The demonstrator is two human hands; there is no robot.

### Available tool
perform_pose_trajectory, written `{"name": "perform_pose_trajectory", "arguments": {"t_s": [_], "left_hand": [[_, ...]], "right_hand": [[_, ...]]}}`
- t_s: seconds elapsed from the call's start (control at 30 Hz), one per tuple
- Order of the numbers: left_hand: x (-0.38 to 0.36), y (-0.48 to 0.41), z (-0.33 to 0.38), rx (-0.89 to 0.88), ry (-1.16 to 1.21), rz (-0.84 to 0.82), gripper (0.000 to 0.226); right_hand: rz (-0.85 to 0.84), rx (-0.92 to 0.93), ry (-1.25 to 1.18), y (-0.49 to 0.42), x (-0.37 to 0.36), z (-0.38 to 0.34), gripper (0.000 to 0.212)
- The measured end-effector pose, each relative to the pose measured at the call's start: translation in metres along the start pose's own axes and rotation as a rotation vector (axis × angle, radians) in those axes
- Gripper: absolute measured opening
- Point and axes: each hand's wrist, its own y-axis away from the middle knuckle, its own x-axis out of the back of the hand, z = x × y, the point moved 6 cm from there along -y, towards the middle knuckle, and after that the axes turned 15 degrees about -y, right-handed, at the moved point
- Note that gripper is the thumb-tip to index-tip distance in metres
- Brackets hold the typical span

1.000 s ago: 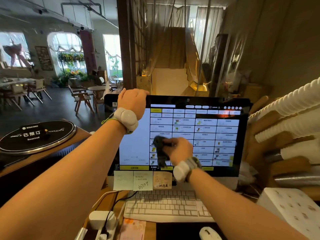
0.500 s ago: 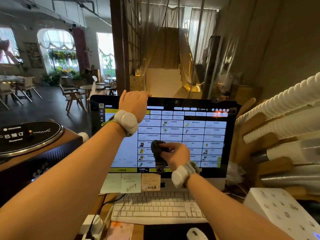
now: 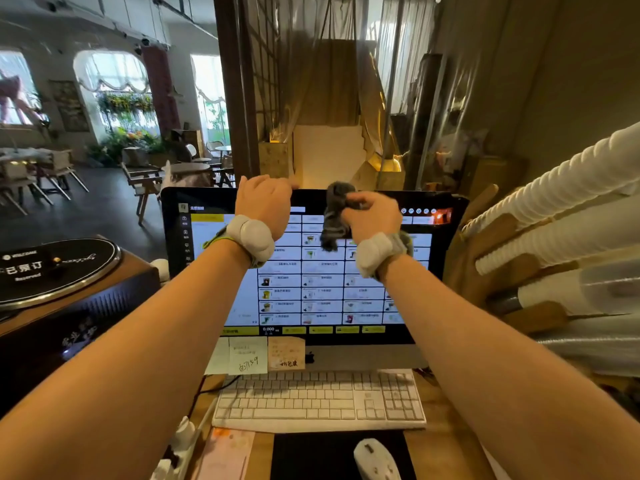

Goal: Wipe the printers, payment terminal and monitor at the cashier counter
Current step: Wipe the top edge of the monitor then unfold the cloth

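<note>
Monitor (image 3: 325,292) stood upright at back of counter (image 3: 441,422), behind keyboard (image 3: 318,400). Left hand (image 3: 265,202) hooked over monitor's top edge, likely steadying it. Right hand (image 3: 372,216) clutched bunched grey cloth (image 3: 334,216) against upper bezel, near centre. Judged: monitor wipe under way; how much of screen was already wiped, unclear. Printers and payment terminal not identifiable in view, status unknown.

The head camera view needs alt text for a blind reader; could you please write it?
A person's right hand grips a crumpled dark grey cloth at the top edge of a lit black-framed monitor, while the left hand holds that edge. A white keyboard and white mouse lie below it.
</note>
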Motion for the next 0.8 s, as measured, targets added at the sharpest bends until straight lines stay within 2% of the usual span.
{"name": "perform_pose_trajectory", "arguments": {"t_s": [0.13,0.23,0.37,0.47,0.53,0.6,0.7,0.8], "left_hand": [[0.002,0.006,0.01,0.035,0.068,0.035,0.048],[0.004,0.015,0.015,0.091,0.126,0.013,0.047],[0.008,0.012,0.023,0.053,0.061,-0.031,0.045],[0.008,0.002,0.029,0.048,0.022,-0.048,0.05],[0.004,-0.003,0.033,0.025,0.002,-0.04,0.049],[0.0,-0.009,0.037,0.007,-0.002,-0.028,0.048],[-0.005,-0.013,0.041,0.002,0.012,-0.001,0.044],[-0.006,-0.012,0.049,0.044,0.004,0.025,0.043]], "right_hand": [[-0.217,-0.176,0.091,0.069,-0.008,0.081,0.027],[-0.321,-0.205,0.258,0.099,0.0,0.119,0.022],[-0.259,-0.145,0.246,0.069,0.011,0.09,0.027],[-0.129,-0.056,0.094,0.019,0.022,0.035,0.029],[-0.031,0.034,0.078,-0.008,0.031,0.002,0.031],[-0.011,0.067,0.102,-0.019,0.037,-0.011,0.03],[-0.108,0.054,0.124,0.006,0.033,0.01,0.023],[-0.313,-0.075,0.265,0.055,0.028,0.076,0.022]]}}
